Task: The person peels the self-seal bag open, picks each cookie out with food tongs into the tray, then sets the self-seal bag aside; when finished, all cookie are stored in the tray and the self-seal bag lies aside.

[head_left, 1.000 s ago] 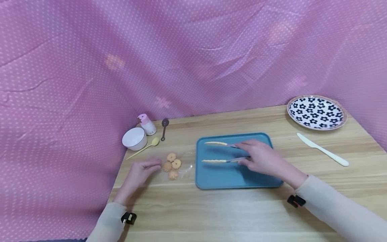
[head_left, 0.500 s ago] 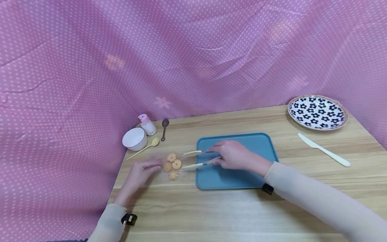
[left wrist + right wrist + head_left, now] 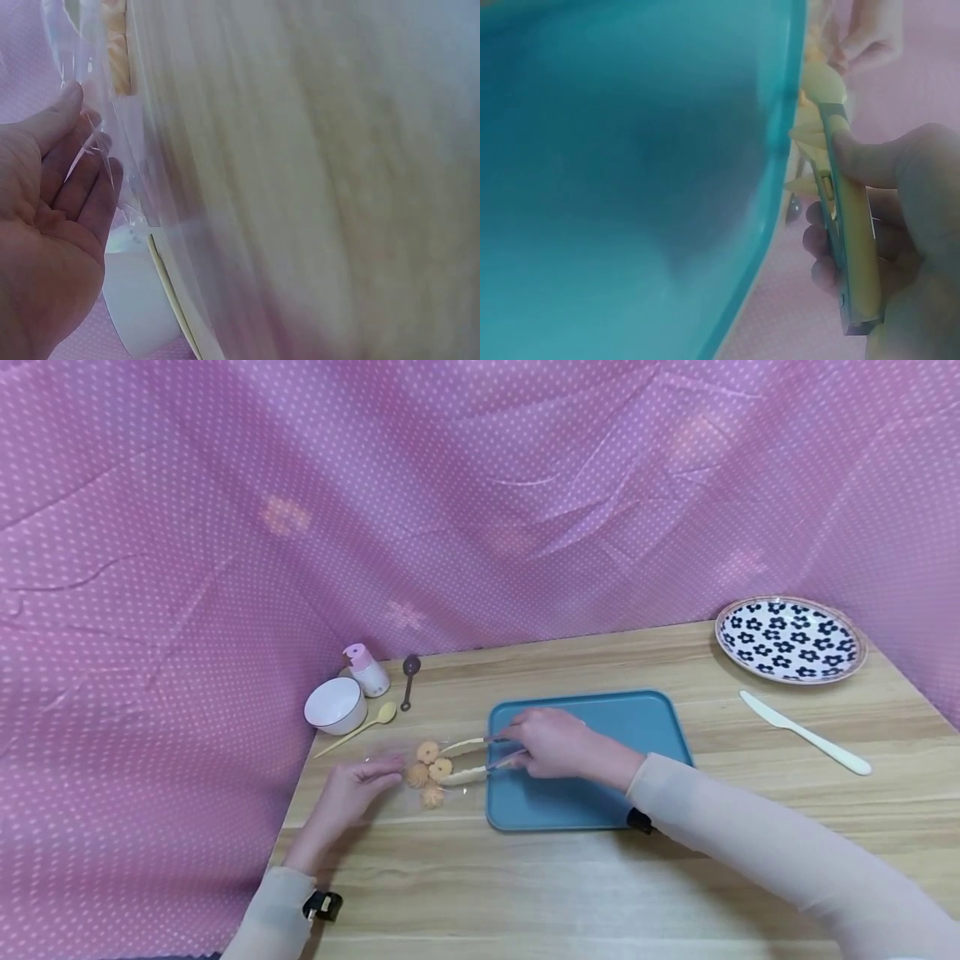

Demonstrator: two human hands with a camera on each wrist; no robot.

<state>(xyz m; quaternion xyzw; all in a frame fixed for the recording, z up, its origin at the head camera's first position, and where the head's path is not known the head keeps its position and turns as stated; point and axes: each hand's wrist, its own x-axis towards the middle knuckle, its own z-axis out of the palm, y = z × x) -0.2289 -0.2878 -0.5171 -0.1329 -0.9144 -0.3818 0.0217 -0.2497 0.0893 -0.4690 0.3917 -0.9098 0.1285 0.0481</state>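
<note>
Several round piped cookies (image 3: 417,776) lie in a clear plastic bag on the table, left of the blue tray. My left hand (image 3: 348,797) pinches the edge of the clear plastic bag (image 3: 101,124) between thumb and fingers, beside the cookies. My right hand (image 3: 551,743) grips a pair of tongs (image 3: 859,247) with cream tips and a grey body. The spread tips of the tongs reach past the tray's left edge, close to the right-hand cookies; whether they touch one I cannot tell. The right forearm passes over the blue tray (image 3: 600,802).
At the back left are a white bowl (image 3: 334,706), a pink-topped bottle (image 3: 367,671), a yellow spoon (image 3: 385,713) and a dark spoon (image 3: 410,669). A flower-patterned plate (image 3: 791,641) and a pale knife (image 3: 806,734) lie to the right.
My right hand has moved left with the tongs, from over the tray to the cookies, and the gap between the tips has narrowed. The left hand has stayed in place, holding the bag.
</note>
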